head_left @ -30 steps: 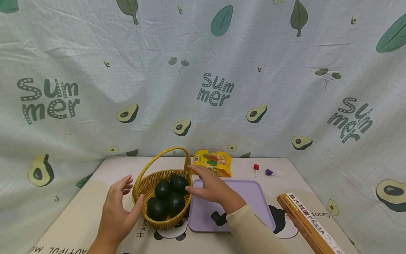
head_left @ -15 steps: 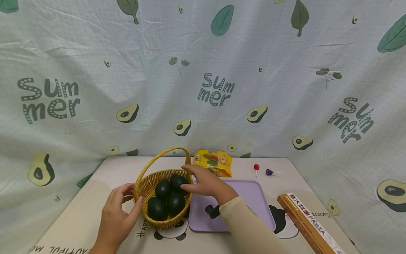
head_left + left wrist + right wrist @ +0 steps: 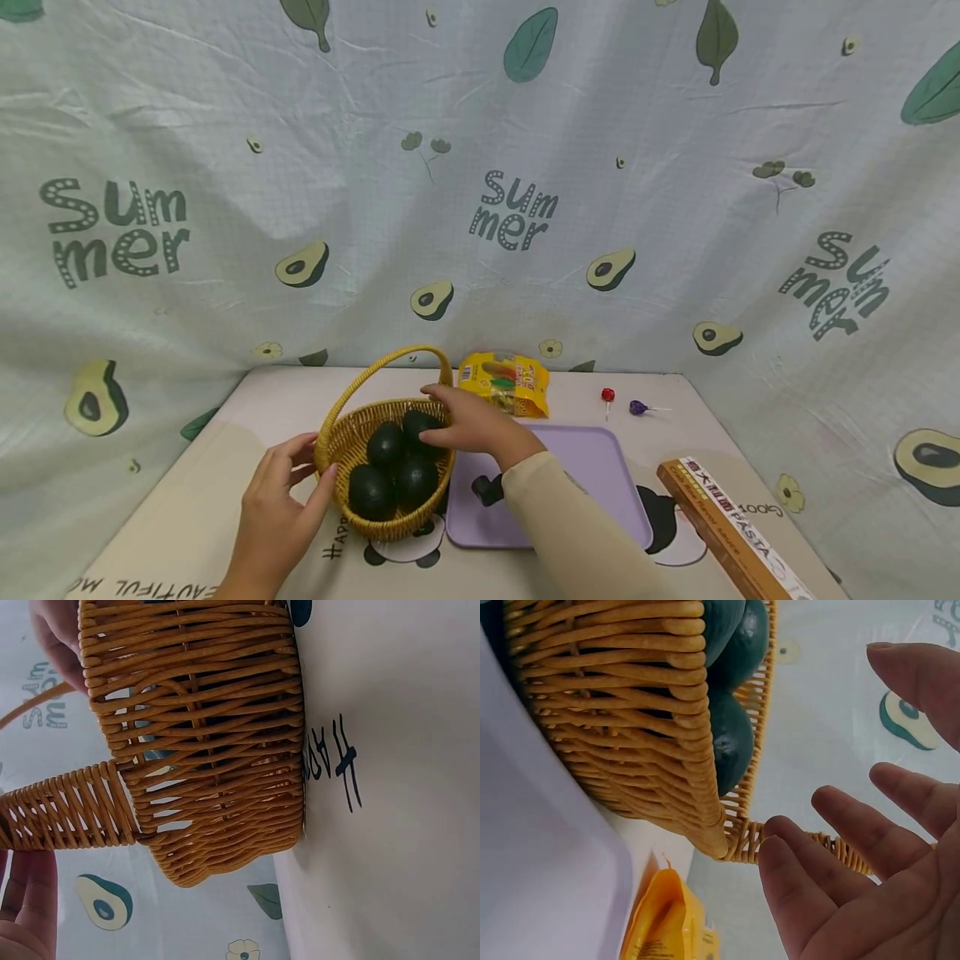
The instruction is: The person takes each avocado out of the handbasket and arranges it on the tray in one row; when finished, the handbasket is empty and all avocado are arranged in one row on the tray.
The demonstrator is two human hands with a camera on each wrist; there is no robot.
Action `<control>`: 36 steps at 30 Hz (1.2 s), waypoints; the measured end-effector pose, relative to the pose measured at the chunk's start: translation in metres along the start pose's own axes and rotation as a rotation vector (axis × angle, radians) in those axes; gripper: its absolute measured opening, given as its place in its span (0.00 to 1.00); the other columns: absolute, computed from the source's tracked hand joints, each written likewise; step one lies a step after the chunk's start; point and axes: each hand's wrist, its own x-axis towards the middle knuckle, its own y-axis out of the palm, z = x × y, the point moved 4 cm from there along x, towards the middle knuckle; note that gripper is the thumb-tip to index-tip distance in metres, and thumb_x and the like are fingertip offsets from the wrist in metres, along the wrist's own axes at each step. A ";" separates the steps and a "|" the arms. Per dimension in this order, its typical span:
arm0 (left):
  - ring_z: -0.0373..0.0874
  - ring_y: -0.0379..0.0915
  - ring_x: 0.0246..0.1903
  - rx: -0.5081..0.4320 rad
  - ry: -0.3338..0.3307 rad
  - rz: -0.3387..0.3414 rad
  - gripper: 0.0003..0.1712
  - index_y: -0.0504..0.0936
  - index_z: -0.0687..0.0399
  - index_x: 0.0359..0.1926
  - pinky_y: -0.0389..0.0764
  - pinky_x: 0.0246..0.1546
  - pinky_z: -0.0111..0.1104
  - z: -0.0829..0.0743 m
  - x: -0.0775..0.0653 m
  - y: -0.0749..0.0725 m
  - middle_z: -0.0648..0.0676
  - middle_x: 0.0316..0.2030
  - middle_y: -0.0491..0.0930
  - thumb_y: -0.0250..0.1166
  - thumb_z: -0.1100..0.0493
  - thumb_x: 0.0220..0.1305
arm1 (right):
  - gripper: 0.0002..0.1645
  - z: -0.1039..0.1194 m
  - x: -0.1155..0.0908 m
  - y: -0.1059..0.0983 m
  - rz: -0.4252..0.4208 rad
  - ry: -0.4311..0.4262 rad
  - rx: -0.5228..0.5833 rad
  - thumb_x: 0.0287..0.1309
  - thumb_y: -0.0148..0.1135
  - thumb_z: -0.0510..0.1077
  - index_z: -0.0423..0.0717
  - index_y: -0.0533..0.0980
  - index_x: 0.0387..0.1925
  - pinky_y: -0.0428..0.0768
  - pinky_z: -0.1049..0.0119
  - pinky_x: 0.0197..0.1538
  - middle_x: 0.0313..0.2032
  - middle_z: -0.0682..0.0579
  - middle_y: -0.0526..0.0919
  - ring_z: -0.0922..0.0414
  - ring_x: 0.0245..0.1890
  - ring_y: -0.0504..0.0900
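A yellow wicker basket [image 3: 397,527] with a tall arched handle [image 3: 382,360] holds several dark green avocados [image 3: 371,492]. At the basket's left side, my left hand [image 3: 273,508] has its fingers behind the handle's base and its thumb on the near side. In the left wrist view, its fingers [image 3: 34,900] meet the handle's edge; their tips are hidden. My right hand [image 3: 480,425] hovers over the basket's right rim, near the rear avocado. The right wrist view shows that hand [image 3: 877,862] spread with nothing in it, its fingers in front of the handle.
A lilac tray [image 3: 585,467] lies right of the basket, partly under my right forearm. Behind it stands a yellow snack bag [image 3: 506,383]. Red [image 3: 607,394] and purple [image 3: 637,407] lollipops lie at the back right. A long pasta box [image 3: 731,525] lies at the right edge.
My left hand has moved right and up to the basket's handle base. The right hand has shifted a little left, further over the basket. The basket and avocados have not moved.
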 end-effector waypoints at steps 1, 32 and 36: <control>0.42 0.76 0.47 0.000 0.000 0.001 0.33 0.75 0.62 0.62 0.68 0.50 0.03 0.000 0.000 0.000 0.55 0.48 0.78 0.77 0.69 0.55 | 0.44 0.000 0.002 0.000 0.002 0.002 0.005 0.64 0.70 0.56 0.56 0.64 0.76 0.75 0.50 0.73 0.71 0.49 0.73 0.47 0.69 0.74; 0.43 0.75 0.53 -0.025 -0.014 0.039 0.35 0.72 0.61 0.65 0.70 0.54 0.06 0.001 -0.002 0.002 0.55 0.55 0.76 0.75 0.71 0.58 | 0.39 0.005 0.036 0.012 0.105 0.076 0.005 0.61 0.72 0.55 0.47 0.72 0.70 0.75 0.55 0.73 0.67 0.49 0.77 0.53 0.67 0.75; 0.44 0.76 0.53 -0.015 -0.033 0.042 0.35 0.72 0.61 0.65 0.69 0.54 0.05 0.001 -0.004 0.001 0.54 0.55 0.76 0.75 0.71 0.58 | 0.39 0.008 0.039 0.015 0.137 0.077 0.019 0.61 0.72 0.54 0.46 0.72 0.70 0.75 0.55 0.73 0.67 0.47 0.77 0.52 0.68 0.75</control>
